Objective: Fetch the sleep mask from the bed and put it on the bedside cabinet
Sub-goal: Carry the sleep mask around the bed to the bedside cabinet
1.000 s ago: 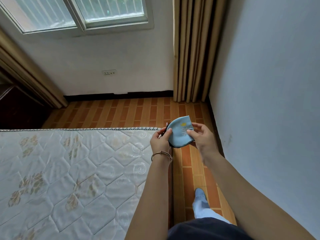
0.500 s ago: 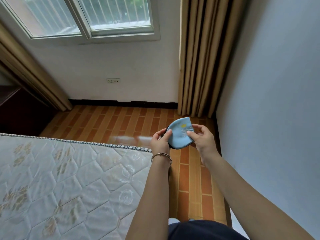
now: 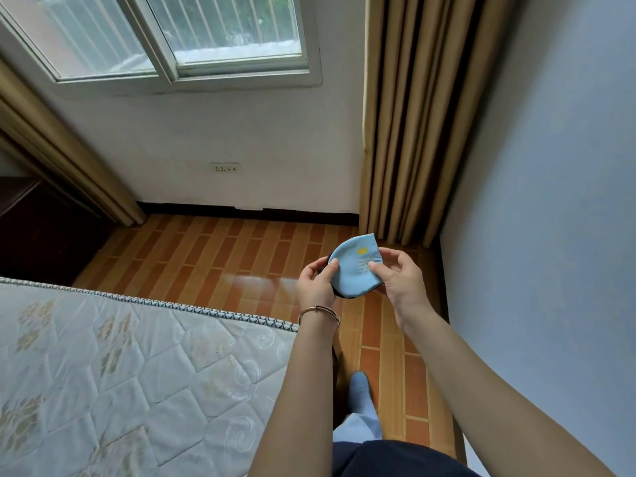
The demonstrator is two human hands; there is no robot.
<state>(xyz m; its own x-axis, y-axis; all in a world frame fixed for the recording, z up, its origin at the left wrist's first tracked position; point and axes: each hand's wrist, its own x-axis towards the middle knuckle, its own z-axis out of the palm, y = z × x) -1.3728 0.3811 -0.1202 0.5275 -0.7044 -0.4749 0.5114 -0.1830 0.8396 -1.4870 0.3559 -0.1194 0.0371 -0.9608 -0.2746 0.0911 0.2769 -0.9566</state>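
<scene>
The sleep mask [image 3: 352,268] is light blue with a small yellow mark and a black underside, folded into a half-round shape. I hold it in the air over the floor, past the bed's corner. My left hand [image 3: 315,282], with a thin bracelet on the wrist, pinches its left edge. My right hand [image 3: 399,280] pinches its right edge with thumb and fingers. The bed [image 3: 113,380], a bare quilted white mattress, fills the lower left. A dark wooden piece of furniture [image 3: 31,228] stands at the far left; only part of it shows.
A narrow strip of wooden floor [image 3: 220,256] runs between the bed and the blue wall [image 3: 550,235] on the right. Tan curtains [image 3: 413,125] hang in the corner ahead, with a window [image 3: 179,36] and a wall socket [image 3: 225,167] beyond. My foot [image 3: 359,394] stands on the floor below.
The view has shifted forward along the bed and tilted up, so the window wall looks closer. Both hands keep the same hold on the mask.
</scene>
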